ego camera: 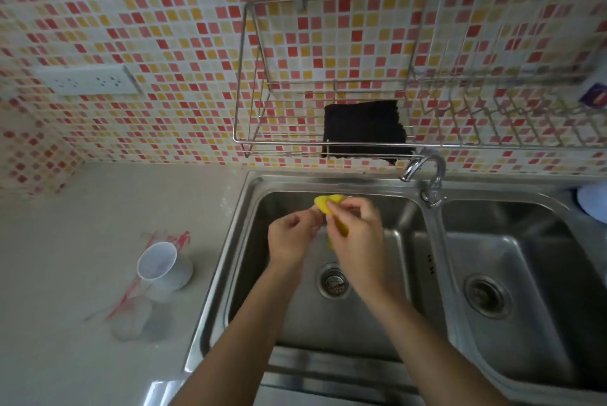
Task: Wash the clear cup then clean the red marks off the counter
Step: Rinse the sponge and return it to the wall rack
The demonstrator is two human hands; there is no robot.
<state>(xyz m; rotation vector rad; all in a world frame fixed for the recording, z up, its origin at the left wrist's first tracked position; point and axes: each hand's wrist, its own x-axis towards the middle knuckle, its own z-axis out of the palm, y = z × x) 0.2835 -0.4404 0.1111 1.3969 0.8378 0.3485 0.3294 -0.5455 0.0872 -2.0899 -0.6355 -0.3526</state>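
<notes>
Looking down on a pale grey surface that runs into a corner, backed by a wall of small red, orange, yellow and white tiles. White socket strip fixed to the tiles at left. Steel double sink set into the surface at right, each basin with a round drain; curved tap rising from the rim between the basins. Wire rack hung on the wall above the sink, with a black cloth lying in it. Blurred pale blue round thing at the far right edge, too unclear to name.

Clear cup standing on the surface left of the sink, tilted toward the camera in this wide view, well apart from both hands. Red marks scribbled just behind the cup, more red streaks in front of it, running down to a wet-looking patch.

Both hands held over the left basin, above its drain. Right hand with its grip closed around a yellow sponge, fingertips pinching the upper end. Left hand with fingers curled, thumb and fingertips touching the same sponge from the left side. Bare forearms reaching in from the bottom edge.
</notes>
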